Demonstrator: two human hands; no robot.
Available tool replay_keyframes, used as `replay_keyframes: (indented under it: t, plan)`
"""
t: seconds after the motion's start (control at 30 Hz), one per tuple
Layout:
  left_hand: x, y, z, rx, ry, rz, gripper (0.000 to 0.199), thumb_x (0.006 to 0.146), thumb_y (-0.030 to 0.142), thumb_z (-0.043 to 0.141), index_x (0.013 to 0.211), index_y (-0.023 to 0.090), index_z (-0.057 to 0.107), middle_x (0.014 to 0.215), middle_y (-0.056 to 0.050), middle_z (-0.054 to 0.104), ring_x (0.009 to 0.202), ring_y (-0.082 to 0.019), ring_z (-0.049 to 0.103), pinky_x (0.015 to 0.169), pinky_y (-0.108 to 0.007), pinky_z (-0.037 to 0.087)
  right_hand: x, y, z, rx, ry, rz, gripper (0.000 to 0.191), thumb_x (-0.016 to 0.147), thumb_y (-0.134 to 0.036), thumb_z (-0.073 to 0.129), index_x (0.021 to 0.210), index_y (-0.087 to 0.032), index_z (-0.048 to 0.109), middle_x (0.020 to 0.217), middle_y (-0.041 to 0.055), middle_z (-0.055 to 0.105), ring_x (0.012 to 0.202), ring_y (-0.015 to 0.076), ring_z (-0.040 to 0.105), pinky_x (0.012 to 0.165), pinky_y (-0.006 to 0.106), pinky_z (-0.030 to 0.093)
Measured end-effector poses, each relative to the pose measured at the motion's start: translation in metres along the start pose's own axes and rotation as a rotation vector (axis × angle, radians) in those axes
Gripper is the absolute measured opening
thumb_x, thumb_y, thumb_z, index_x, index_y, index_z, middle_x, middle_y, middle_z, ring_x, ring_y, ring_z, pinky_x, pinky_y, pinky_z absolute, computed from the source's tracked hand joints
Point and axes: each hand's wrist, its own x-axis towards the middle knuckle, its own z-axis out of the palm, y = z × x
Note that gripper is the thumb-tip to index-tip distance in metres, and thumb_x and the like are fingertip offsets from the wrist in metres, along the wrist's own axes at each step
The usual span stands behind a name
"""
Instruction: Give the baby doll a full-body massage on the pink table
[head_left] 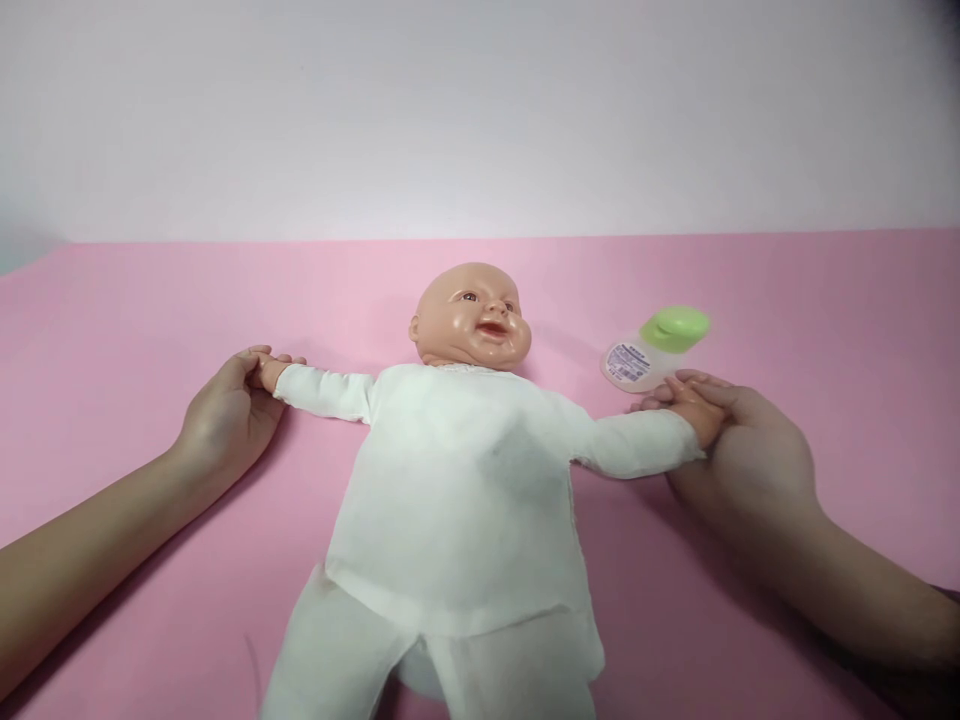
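A baby doll [465, 480] lies on its back, dressed in a white long-sleeved top and white trousers. Its bald head is at the far end, turned towards the right, with the mouth a little open. Both doll arms are stretched out sideways. My left hand [232, 405] grips the doll's hand on the left side, thumb on top and fingers beneath. On the right, my right hand [754, 450] holds the doll's other hand between thumb and fingers, some of which are hidden. The doll's feet are out of view.
A clear bottle [626, 365] with a green cap and a printed label lies just beyond my right hand. Everything rests on a pink surface [150, 330]. Behind it rises a pale wall [480, 120].
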Motion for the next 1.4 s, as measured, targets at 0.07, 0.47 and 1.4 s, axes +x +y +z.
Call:
replay_keyframes:
  t: [0.07, 0.47, 1.4]
  plan:
    - [0.0002, -0.0001, 0.0002, -0.001, 0.007, -0.005, 0.017, 0.095, 0.006, 0.051, 0.088, 0.016, 0.062, 0.090, -0.007, 0.064, 0.090, -0.017, 0.072, 0.079, -0.025, 0.066, -0.0009, -0.0008, 0.0011, -0.017, 0.011, 0.013, 0.019, 0.082, -0.001, 0.046, 0.076, -0.015, 0.058, 0.082, 0.0032, 0.054, 0.064, 0.0073, 0.057, 0.055, 0.020, 0.059]
    - [-0.0068, 0.0012, 0.0054, -0.030, 0.008, 0.006, 0.019, 0.089, 0.003, 0.048, 0.088, 0.017, 0.061, 0.091, -0.008, 0.065, 0.088, -0.016, 0.071, 0.080, -0.026, 0.066, 0.0020, -0.0013, 0.0020, 0.018, 0.001, 0.022, 0.022, 0.083, -0.002, 0.042, 0.075, -0.018, 0.056, 0.078, 0.0024, 0.051, 0.058, 0.0074, 0.054, 0.049, 0.020, 0.057]
    - [-0.0040, 0.0000, 0.0039, -0.022, 0.006, 0.003, 0.017, 0.091, 0.004, 0.053, 0.086, 0.017, 0.062, 0.088, -0.006, 0.065, 0.088, -0.016, 0.071, 0.083, -0.025, 0.065, 0.0040, -0.0007, -0.0031, -0.031, -0.014, 0.061, 0.016, 0.082, -0.005, 0.048, 0.077, -0.016, 0.058, 0.080, 0.0029, 0.055, 0.064, 0.0099, 0.056, 0.056, 0.020, 0.060]
